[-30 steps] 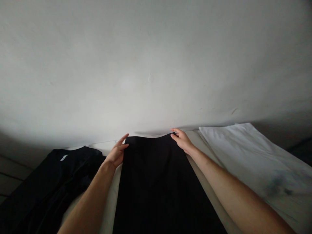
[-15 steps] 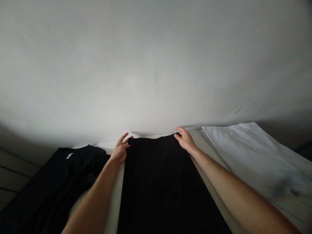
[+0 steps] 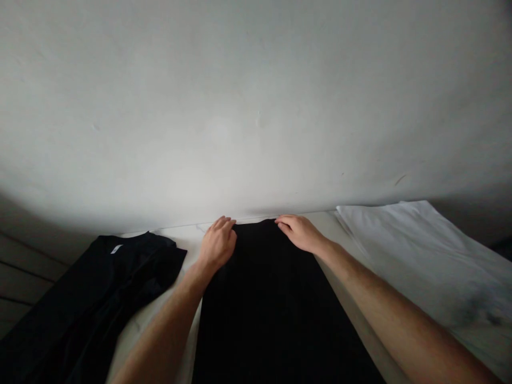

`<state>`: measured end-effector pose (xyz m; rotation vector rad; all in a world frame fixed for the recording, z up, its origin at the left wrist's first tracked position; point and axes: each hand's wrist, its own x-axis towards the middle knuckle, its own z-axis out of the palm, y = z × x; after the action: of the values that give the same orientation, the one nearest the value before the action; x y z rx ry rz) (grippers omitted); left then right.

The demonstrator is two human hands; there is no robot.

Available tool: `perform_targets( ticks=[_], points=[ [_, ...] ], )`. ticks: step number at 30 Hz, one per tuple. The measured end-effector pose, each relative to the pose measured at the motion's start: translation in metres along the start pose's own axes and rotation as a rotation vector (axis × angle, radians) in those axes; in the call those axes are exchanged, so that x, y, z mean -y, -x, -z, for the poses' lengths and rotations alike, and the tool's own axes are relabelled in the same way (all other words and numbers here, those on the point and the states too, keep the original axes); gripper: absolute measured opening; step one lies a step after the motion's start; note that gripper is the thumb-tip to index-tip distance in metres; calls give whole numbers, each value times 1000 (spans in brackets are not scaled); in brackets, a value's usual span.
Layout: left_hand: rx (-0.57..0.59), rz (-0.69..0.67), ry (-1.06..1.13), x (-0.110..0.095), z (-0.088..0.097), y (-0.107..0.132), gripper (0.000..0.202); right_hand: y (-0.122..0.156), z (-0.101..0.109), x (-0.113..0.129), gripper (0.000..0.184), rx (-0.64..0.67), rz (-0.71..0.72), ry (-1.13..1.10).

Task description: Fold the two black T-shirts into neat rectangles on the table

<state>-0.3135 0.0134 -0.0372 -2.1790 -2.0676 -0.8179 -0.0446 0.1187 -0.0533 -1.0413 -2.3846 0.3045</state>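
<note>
the black cloth is lying on the table, its long axis running straight away from the person. both hands are resting palm-down on its far edge, fingers pressed together: left hand at the left corner, right hand at the right, equally near. leftward, the black shirt is showing a white label, too small to read.

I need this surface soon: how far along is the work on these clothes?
Looks done: the black cloth lies spread flat down the middle. In hand: the left hand and right hand rest on its far edge. Likely left: the black garment with a white label lies rumpled at the left and the white garment lies at the right, neither touched.
</note>
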Motion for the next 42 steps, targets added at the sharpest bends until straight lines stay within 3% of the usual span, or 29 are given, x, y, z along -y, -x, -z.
perform_targets(
  ticks=[2,4,15,21,24,27,29,31,35,38,42],
  points=[
    [201,-33,-140,-10,-6,4,48,3,-1,9,44,142,28,67],
    [286,0,-238,-15,-12,8,54,7,-4,11,56,224,5,157],
    [329,46,-301,-7,-19,13,61,15,-20,6,76,324,-57,277],
    [312,48,-282,-18,-7,14,57,7,-3,22,76,449,-125,276],
    [290,-28,-263,-36,7,37,56,19,8,50,77,448,-124,257],
    [409,-114,-230,-54,20,78,58,50,13,80,78,456,7,206],
    [458,-92,-236,-63,26,105,57,73,15,95,76,496,5,193],
    [419,-76,-244,-70,32,127,57,94,17,105,73,460,-36,198],
    [410,-145,-208,-81,42,159,56,129,23,120,73,417,8,166],
    [409,-87,-222,-84,48,183,56,158,26,125,72,402,-53,168],
    [393,-65,-189,-78,63,223,56,201,35,121,68,285,-21,161]
  ],
)
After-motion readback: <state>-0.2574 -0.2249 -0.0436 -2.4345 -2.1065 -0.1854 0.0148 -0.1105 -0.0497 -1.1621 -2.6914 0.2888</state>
